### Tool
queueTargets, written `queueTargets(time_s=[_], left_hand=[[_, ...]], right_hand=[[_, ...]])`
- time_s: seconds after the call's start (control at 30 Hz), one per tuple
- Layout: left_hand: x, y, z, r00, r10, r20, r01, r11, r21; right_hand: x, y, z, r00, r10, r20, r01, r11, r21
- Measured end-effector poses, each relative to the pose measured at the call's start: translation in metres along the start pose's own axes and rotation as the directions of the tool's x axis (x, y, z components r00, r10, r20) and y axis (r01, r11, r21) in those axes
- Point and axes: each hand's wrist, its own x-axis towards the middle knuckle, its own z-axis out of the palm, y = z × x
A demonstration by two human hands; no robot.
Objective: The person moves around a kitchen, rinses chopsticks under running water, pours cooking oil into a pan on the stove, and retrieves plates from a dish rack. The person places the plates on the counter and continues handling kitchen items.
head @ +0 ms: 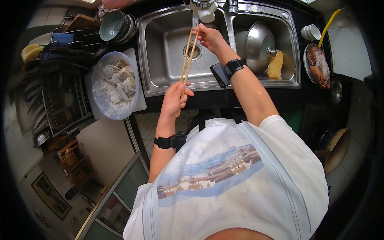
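My left hand [177, 97] is closed on the near ends of a pair of wooden chopsticks [187, 58], which slant over the left basin of the stainless steel sink [162, 67]. At their far ends, under the faucet [207, 12], is my right hand [210, 37], its fingertips close together by the tips. Water runs down there, and whether the right fingers grip the chopsticks is not plain. Left of the sink, a translucent plastic bowl [102, 103] holds several flour-coated pieces of food [120, 81].
In the right basin lie a domed metal lid [259, 45] and a yellow scrubbing sponge [275, 64]. A plate of browned meat [318, 66] and white cups [310, 32] stand at the right. Stacked bowls [115, 27] are at the back left, beside a dish rack [49, 111].
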Motion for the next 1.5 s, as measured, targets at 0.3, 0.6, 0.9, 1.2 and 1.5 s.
queueTargets(time_s=[0.3, 0.6, 0.9, 1.2, 1.5], left_hand=[[0.039, 0.006, 0.01, 0.995, 0.082, -0.054, -0.084, 0.995, -0.049], [0.05, 0.011, 0.014, 0.966, 0.121, -0.228, -0.1, 0.99, 0.103], [0.079, -0.009, 0.012, 0.906, 0.321, -0.274, -0.226, 0.917, 0.329], [0.044, -0.004, 0.009, 0.972, 0.201, -0.121, -0.184, 0.973, 0.139], [0.025, 0.02, 0.008, 0.987, -0.157, -0.016, 0.155, 0.985, -0.07]], right_hand=[[-0.035, 0.022, 0.026, 0.907, 0.341, 0.249, -0.262, 0.917, -0.299], [0.0, 0.012, -0.004, 0.997, -0.004, -0.074, -0.014, 0.97, -0.241], [-0.029, 0.033, 0.039, 0.998, -0.038, 0.042, 0.051, 0.909, -0.413], [0.036, 0.019, 0.009, 0.972, -0.016, -0.235, -0.025, 0.985, -0.169], [-0.015, 0.034, 0.001, 0.935, 0.274, 0.224, -0.326, 0.914, 0.241]])
